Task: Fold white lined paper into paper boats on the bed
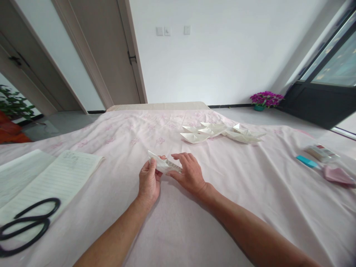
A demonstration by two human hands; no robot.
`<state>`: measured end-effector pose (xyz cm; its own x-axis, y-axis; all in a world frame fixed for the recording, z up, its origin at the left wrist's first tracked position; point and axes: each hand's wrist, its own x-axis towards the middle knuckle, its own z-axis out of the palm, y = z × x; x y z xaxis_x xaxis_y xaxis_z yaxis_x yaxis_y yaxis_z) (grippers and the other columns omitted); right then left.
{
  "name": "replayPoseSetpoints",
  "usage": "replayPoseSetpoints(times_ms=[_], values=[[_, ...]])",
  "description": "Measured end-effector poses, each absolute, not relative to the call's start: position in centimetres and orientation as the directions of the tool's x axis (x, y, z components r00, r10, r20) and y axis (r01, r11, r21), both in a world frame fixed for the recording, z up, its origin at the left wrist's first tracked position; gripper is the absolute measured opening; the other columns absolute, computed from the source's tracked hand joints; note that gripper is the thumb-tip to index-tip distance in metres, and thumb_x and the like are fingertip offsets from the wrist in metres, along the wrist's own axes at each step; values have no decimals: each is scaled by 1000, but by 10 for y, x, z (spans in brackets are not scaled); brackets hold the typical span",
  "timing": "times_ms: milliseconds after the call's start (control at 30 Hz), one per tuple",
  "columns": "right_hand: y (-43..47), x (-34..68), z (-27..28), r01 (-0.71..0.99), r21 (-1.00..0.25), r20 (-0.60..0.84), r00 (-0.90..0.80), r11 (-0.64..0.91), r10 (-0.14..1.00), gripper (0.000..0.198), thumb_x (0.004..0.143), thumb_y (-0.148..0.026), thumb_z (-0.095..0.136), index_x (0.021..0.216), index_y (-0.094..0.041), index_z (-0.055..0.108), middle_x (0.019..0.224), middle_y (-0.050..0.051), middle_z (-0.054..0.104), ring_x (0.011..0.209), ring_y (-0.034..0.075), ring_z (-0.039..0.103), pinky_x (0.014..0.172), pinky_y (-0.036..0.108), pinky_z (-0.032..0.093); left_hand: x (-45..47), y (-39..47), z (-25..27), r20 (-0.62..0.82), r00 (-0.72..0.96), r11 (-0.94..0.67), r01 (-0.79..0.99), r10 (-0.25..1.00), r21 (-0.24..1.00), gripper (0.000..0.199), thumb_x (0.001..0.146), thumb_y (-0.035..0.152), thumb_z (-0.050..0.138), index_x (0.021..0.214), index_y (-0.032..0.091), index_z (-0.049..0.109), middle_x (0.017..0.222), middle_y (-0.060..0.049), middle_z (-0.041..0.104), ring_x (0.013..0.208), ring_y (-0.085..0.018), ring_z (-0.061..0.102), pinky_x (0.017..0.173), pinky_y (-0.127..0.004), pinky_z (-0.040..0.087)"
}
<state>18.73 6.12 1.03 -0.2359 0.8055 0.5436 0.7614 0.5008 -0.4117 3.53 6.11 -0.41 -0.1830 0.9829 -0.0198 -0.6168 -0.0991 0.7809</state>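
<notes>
Near the middle of the cloth I hold a folded white paper boat (160,164), tilted, with its pointed left end up. My left hand (149,181) pinches that end, thumb on the near side and fingers behind it. Around the boat's right end curves my right hand (190,172), its thumb against the near edge and its index finger raised above the paper. Printed or lined marks show on the inner fold between the hands. Beyond my right hand sits a group of finished-looking paper boats (194,138), close together and partly overlapping.
A pale pink flowered cloth (178,230) covers the table. At left lie an open lined notebook (75,167) and black-handled scissors (36,218). On the right are a blue-capped item (306,161), a clear-wrapped pack (322,152) and a pink object (338,175).
</notes>
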Motion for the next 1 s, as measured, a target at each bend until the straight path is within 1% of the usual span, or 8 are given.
replayPoseSetpoints(times_ms=[133,267,433,533,633,800,900,1000], values=[[65,187,4,724,-484,389,-325,492,862,25,84,-45,68,86,-20,65,79,1,65,72,16,56,65,27,34,35,62,-5,-37,-198,-97,-626,980,774,37,75,46,75,91,13,69,90,-7,72,76,-17,68,72,-31,55],[65,186,3,682,-575,334,-309,452,891,26,86,-40,66,73,-19,60,71,-2,60,64,11,52,59,23,30,36,63,-4,-36,-216,-113,-635,976,765,38,74,48,75,87,13,67,84,-6,71,72,-15,67,69,-29,54],[62,184,8,675,-599,319,-291,430,902,28,87,-35,63,66,-18,55,65,-3,56,59,10,48,57,23,27,35,68,-4,-36,-241,-129,-633,970,763,38,72,48,77,84,13,66,78,-4,71,70,-15,66,65,-26,52],[60,182,10,677,-587,324,-307,444,895,27,88,-34,61,67,-18,54,64,-3,55,59,10,47,57,23,26,33,72,-6,-41,-248,-133,-643,968,755,36,72,46,77,82,13,66,76,-3,70,68,-14,65,63,-24,51],[59,182,7,701,-562,343,-287,440,894,28,87,-33,61,65,-18,52,62,-4,53,57,9,44,56,23,24,30,72,-7,-49,-200,-97,-658,979,747,34,74,44,76,85,14,65,80,-3,70,71,-13,65,65,-23,52],[58,184,4,756,-551,388,-142,352,911,31,88,-35,60,63,-18,51,59,-4,53,54,9,43,55,24,24,38,56,-3,-77,102,125,-640,992,758,33,81,41,71,104,19,63,100,-4,69,84,-14,66,70,-24,54],[55,182,7,770,-456,461,-223,446,859,28,91,-32,55,66,-19,54,65,-2,58,59,10,48,59,25,27,49,50,-1,-105,146,175,-636,984,752,33,82,42,70,105,20,61,97,-2,67,81,-12,64,67,-21,53],[52,182,11,721,-389,493,-363,573,791,30,96,-30,48,68,-19,55,67,0,59,63,12,51,65,26,32,50,52,1,-140,44,136,-641,989,755,29,79,40,72,94,17,61,79,1,62,65,-8,59,58,-17,49]])
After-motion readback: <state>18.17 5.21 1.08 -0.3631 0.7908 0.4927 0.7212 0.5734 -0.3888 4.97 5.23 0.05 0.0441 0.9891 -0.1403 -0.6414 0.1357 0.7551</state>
